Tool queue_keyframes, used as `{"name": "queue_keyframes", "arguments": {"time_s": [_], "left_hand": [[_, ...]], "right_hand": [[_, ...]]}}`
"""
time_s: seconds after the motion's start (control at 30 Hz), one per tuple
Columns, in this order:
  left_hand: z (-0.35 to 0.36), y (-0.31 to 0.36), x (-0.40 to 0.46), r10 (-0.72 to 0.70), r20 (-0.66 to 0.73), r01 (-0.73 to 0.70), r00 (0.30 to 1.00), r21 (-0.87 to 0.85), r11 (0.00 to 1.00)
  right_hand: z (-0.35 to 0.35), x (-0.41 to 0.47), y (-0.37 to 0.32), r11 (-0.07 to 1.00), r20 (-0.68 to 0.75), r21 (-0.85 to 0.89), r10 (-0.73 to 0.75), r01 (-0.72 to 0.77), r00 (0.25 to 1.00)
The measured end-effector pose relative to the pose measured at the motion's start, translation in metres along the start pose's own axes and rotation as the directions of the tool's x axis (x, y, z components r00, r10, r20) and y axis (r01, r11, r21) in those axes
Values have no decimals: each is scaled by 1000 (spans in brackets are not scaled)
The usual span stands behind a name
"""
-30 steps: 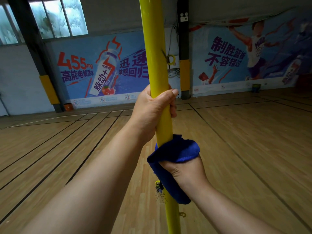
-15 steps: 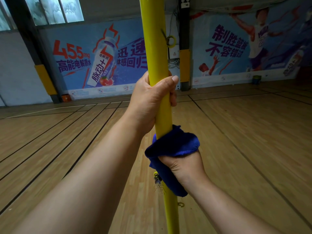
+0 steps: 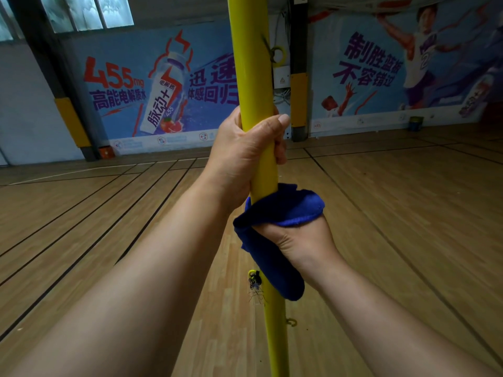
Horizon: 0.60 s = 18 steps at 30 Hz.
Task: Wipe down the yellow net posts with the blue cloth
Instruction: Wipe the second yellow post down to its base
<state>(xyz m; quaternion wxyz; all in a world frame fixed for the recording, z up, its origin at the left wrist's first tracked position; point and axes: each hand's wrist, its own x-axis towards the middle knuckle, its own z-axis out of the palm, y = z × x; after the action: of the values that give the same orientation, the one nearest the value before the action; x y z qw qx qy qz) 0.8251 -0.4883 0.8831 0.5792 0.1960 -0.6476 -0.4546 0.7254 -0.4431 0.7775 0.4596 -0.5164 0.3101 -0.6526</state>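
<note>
A yellow net post (image 3: 250,63) rises upright through the middle of the view. My left hand (image 3: 245,156) grips it bare, thumb across the front. Just below, my right hand (image 3: 296,243) holds the blue cloth (image 3: 277,213) wrapped round the post, with a tail of cloth hanging down along the post. My right fingers are hidden behind cloth and post. Small yellow hooks (image 3: 292,322) and a knot of black cord (image 3: 255,281) stick out of the post below the cloth.
Wooden court floor (image 3: 394,227) with dark lines spreads all around. Far wall carries blue banners (image 3: 152,85). A dark pillar with yellow padding (image 3: 298,102) stands behind the post, another pillar (image 3: 68,115) at left. A small bin (image 3: 416,123) sits by the right wall.
My right hand with the cloth has slid slightly up the post toward my left hand. The view has tilted down a little.
</note>
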Motion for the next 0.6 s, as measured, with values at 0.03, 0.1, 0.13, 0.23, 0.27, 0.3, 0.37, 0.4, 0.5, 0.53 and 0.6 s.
{"name": "queue_keyframes", "arguments": {"time_s": [0.03, 0.1, 0.13, 0.23, 0.27, 0.3, 0.37, 0.4, 0.5, 0.53, 0.6], "left_hand": [[0, 0, 0, 1, 1, -1, 1000, 0, 1000], [-1, -1, 1, 4, 8, -4, 1000, -3, 1000], [-1, -1, 1, 5, 12, -5, 1000, -5, 1000], [-3, -2, 1, 13, 19, -13, 1000, -1, 1000], [-3, -2, 1, 17, 19, -17, 1000, -1, 1000], [-3, -2, 1, 21, 19, -21, 1000, -2, 1000], [-5, -3, 1, 28, 20, -28, 999, -3, 1000], [-5, -4, 1, 31, 23, -31, 999, -1, 1000], [-5, -5, 0, 34, 34, -34, 999, -3, 999], [-5, -5, 0, 35, 37, -35, 999, -4, 999], [-5, -4, 0, 39, 38, -38, 999, -3, 999]], "right_hand": [[-2, 2, -3, 1000, -1, -18, -3, 3, 1000], [-3, 4, -4, 1000, -12, -25, 2, -2, 1000], [-3, 3, -2, 1000, -26, -6, 14, -14, 1000], [-1, -2, 6, 997, -63, 43, 70, -67, 996], [-1, -4, 10, 995, -56, 54, 85, -82, 995], [0, -5, 14, 993, -45, 63, 102, -99, 994], [0, -9, 21, 988, -39, 70, 143, -140, 989], [-1, -11, 24, 985, -41, 71, 163, -160, 986], [-5, -20, 31, 970, -43, 67, 237, -234, 970], [-7, -24, 33, 963, -45, 53, 268, -266, 962], [-10, -28, 37, 956, -37, 16, 294, -293, 955]]}}
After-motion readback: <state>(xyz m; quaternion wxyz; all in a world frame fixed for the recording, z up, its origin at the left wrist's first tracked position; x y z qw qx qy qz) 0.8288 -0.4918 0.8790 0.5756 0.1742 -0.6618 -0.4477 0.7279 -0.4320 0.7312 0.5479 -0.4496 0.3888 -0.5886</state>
